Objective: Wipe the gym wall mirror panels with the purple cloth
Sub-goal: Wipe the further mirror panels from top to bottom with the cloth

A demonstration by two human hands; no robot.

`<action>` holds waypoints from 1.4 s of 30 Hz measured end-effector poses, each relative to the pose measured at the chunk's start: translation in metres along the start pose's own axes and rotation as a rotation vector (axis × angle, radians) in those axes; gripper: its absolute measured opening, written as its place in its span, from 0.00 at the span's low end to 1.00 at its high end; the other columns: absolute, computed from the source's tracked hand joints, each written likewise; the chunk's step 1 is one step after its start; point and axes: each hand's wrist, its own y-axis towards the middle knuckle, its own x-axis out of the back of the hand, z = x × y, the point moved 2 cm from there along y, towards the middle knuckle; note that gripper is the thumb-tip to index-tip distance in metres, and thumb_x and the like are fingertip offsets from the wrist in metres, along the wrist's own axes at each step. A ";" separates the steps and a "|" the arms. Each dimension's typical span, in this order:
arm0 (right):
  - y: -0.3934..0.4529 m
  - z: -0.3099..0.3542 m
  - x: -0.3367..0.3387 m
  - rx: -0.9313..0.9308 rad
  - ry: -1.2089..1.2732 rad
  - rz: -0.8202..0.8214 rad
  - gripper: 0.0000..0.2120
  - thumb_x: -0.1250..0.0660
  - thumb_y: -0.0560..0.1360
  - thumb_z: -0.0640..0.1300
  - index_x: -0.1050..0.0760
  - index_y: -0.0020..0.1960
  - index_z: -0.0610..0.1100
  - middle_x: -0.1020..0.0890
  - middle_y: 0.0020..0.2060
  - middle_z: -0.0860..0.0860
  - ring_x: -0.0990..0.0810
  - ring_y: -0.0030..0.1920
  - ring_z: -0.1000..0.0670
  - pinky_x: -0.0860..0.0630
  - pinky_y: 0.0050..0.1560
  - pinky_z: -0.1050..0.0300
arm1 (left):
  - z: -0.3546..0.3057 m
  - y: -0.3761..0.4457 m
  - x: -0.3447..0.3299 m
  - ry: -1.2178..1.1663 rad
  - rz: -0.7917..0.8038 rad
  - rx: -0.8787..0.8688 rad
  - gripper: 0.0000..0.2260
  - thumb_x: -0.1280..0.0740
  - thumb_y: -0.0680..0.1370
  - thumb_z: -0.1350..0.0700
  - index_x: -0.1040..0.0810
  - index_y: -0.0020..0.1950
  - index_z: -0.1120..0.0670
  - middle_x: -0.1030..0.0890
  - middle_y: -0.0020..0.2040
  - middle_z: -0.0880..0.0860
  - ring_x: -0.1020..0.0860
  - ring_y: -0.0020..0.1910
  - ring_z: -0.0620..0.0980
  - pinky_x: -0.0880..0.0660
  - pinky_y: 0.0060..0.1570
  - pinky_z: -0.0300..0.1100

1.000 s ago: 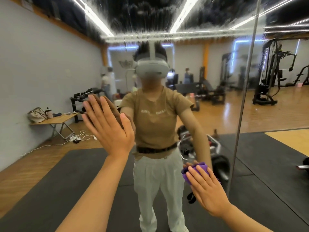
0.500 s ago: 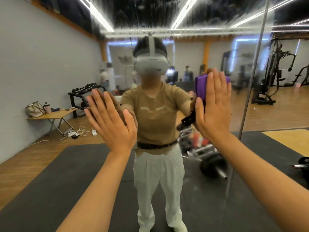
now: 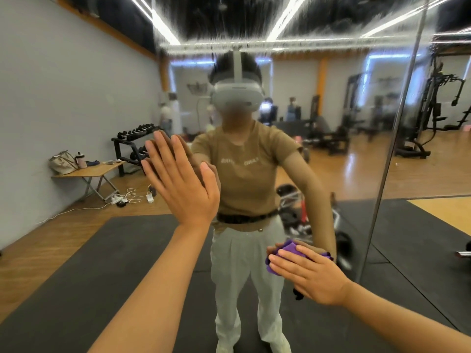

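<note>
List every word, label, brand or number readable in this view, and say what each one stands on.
None can be read.
Pale lettering on the chest of the reflected brown T-shirt: two short words, mirrored and blurred, not legible.
White headset in the reflection: no marking visible.
Purple cloth under the right hand: plain.
Bottle and bag on the folding table: too small to tell.

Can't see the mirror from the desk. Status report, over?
Left hand flat on mirror, steadying. Right hand pressing purple cloth low on glass. Streaks up top. Nothing blocking.
</note>
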 end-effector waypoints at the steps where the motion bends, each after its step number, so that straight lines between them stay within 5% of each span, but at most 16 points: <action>1: 0.002 -0.009 0.004 0.051 0.008 0.013 0.34 0.45 0.81 0.49 0.52 0.83 0.44 0.51 0.82 0.50 0.50 0.82 0.49 0.59 0.81 0.48 | 0.000 0.000 0.000 0.001 0.002 -0.001 0.27 0.44 0.82 0.54 0.39 0.78 0.67 0.39 0.77 0.69 0.43 0.78 0.70 0.50 0.77 0.65; 4: 0.025 -0.049 0.024 0.023 0.070 -0.057 0.35 0.42 0.79 0.49 0.48 0.83 0.45 0.48 0.82 0.50 0.47 0.81 0.49 0.56 0.81 0.46 | 0.001 0.000 -0.001 -0.002 0.000 0.003 0.27 0.43 0.82 0.54 0.39 0.78 0.67 0.39 0.78 0.69 0.43 0.78 0.70 0.50 0.77 0.65; 11: 0.127 -0.192 0.106 -0.612 0.128 -0.458 0.26 0.45 0.84 0.45 0.41 0.79 0.35 0.37 0.78 0.38 0.41 0.79 0.40 0.51 0.80 0.45 | 0.000 0.000 0.000 -0.007 0.008 0.008 0.27 0.43 0.82 0.55 0.39 0.78 0.67 0.40 0.78 0.69 0.43 0.78 0.69 0.51 0.77 0.65; 15: 0.139 -0.190 0.106 -0.789 0.119 -0.531 0.26 0.45 0.84 0.43 0.42 0.78 0.32 0.38 0.78 0.36 0.42 0.79 0.38 0.51 0.81 0.43 | 0.000 0.000 0.001 -0.013 0.007 0.005 0.27 0.43 0.82 0.55 0.39 0.78 0.67 0.40 0.78 0.69 0.43 0.78 0.69 0.51 0.77 0.64; 18: 0.123 -0.136 0.082 -0.636 0.141 -0.479 0.27 0.44 0.83 0.45 0.43 0.79 0.35 0.38 0.78 0.38 0.44 0.80 0.41 0.50 0.80 0.44 | 0.000 0.001 0.001 -0.014 0.010 0.003 0.27 0.43 0.82 0.54 0.38 0.77 0.67 0.39 0.77 0.69 0.43 0.78 0.69 0.51 0.77 0.64; 24: 0.037 0.001 0.012 -0.046 0.022 -0.028 0.38 0.40 0.78 0.48 0.52 0.83 0.41 0.51 0.82 0.46 0.51 0.82 0.46 0.58 0.81 0.46 | 0.001 0.000 0.001 -0.014 0.013 -0.004 0.27 0.44 0.82 0.54 0.38 0.77 0.68 0.39 0.77 0.70 0.43 0.78 0.70 0.49 0.76 0.66; 30: 0.026 -0.001 0.014 0.063 0.041 0.028 0.35 0.46 0.80 0.47 0.55 0.83 0.42 0.54 0.83 0.50 0.53 0.82 0.49 0.60 0.81 0.50 | 0.001 0.000 0.000 -0.007 0.014 -0.003 0.27 0.44 0.82 0.54 0.38 0.77 0.68 0.39 0.77 0.70 0.43 0.78 0.70 0.49 0.77 0.66; 37: 0.100 -0.144 0.085 -0.667 0.145 -0.408 0.27 0.47 0.85 0.46 0.47 0.80 0.35 0.42 0.79 0.39 0.50 0.81 0.46 0.53 0.81 0.48 | 0.001 0.000 0.001 -0.012 0.008 -0.002 0.27 0.43 0.82 0.54 0.38 0.77 0.68 0.39 0.77 0.70 0.43 0.77 0.70 0.50 0.77 0.65; 42: 0.116 -0.170 0.094 -0.849 0.125 -0.464 0.28 0.46 0.83 0.44 0.45 0.79 0.33 0.44 0.79 0.40 0.47 0.80 0.41 0.54 0.81 0.47 | 0.000 0.001 0.002 -0.015 0.015 -0.001 0.27 0.43 0.82 0.54 0.38 0.77 0.68 0.39 0.77 0.70 0.43 0.77 0.70 0.52 0.78 0.63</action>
